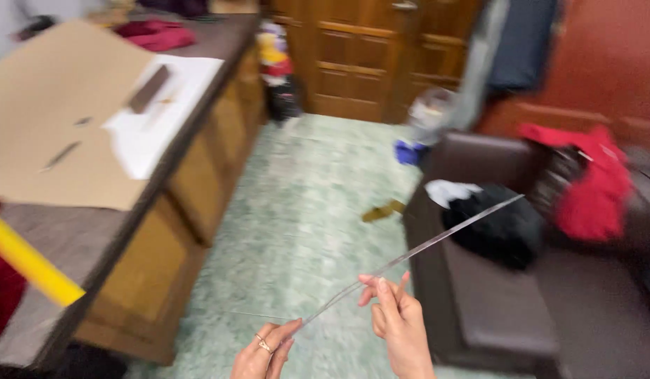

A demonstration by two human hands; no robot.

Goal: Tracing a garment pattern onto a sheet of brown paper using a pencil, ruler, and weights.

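Observation:
A long, thin, clear ruler-like strip (437, 241) slants up to the right over the green floor and the dark sofa. My left hand (263, 351), with a ring on one finger, pinches its lower end at the bottom of the view. A little higher along the strip, my right hand (398, 324) grips it between fingers and thumb. The picture is blurred by motion.
A wooden table (121, 231) on the left carries brown paper (58, 112), white paper (167, 105), a dark block and a yellow bar (30, 263). The brown sofa (507, 309) on the right holds black and red cloth. A wooden door (367, 56) stands ahead.

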